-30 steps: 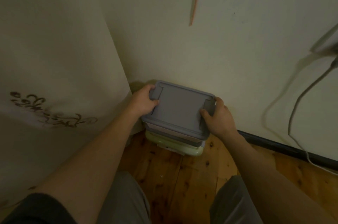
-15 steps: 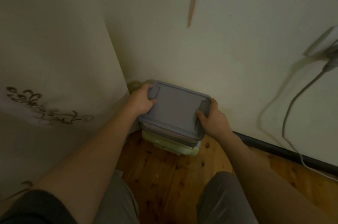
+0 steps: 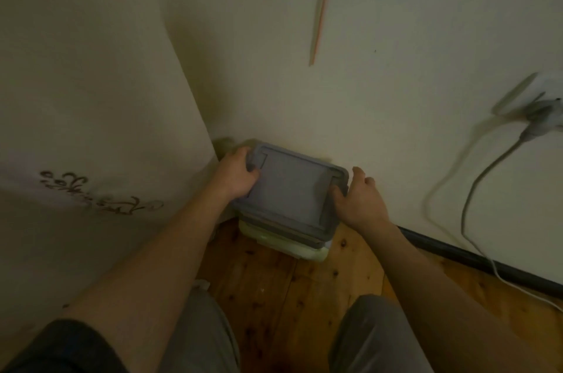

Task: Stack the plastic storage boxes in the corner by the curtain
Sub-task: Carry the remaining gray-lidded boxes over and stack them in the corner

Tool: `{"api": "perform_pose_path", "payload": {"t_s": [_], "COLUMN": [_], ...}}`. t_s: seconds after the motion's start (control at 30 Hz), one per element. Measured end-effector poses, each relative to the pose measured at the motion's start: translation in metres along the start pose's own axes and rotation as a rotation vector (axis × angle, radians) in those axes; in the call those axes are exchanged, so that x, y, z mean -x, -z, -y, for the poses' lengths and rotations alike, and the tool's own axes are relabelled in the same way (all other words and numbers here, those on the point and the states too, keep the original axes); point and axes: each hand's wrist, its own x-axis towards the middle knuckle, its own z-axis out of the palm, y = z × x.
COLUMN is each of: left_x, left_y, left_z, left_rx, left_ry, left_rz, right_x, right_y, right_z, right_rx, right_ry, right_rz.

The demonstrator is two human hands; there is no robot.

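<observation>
A grey-blue plastic storage box [image 3: 289, 190] with a flat lid sits on top of a pale green box [image 3: 283, 243], in the corner between the curtain [image 3: 91, 98] and the wall. My left hand [image 3: 236, 174] grips the top box's left end, thumb on the lid and fingers curled round the edge. My right hand [image 3: 361, 202] is at the right end. Its thumb touches the lid, and its fingers are loose and lifted beside the edge. The sides of the stack are mostly hidden under the lid.
A grey cable [image 3: 475, 190] hangs from a wall plug [image 3: 545, 110] at the right and trails over the dark baseboard [image 3: 475, 260]. Wooden floor [image 3: 289, 296] lies in front of the stack, with my knees at the bottom edge.
The right hand's fingers have loosened and lifted off the box's right edge. The left hand keeps its grip. The stack sits in the same corner spot.
</observation>
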Motion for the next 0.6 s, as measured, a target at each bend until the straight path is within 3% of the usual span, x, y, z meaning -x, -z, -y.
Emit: {"api": "perform_pose_path", "payload": {"t_s": [0.27,0.6], "left_x": [0.053,0.127], "left_y": [0.063,0.206], "left_z": [-0.051,-0.171], "left_rx": [0.063,0.286], "left_ry": [0.052,0.049], "left_rz": [0.001,-0.091], "right_x": [0.032,0.103], "right_y": [0.089,0.250], "right_z": [0.045,0.137], "right_rx": [0.003,-0.060], "right_ry": [0.036,0.105], "right_rz": [0.024,-0.011]}}
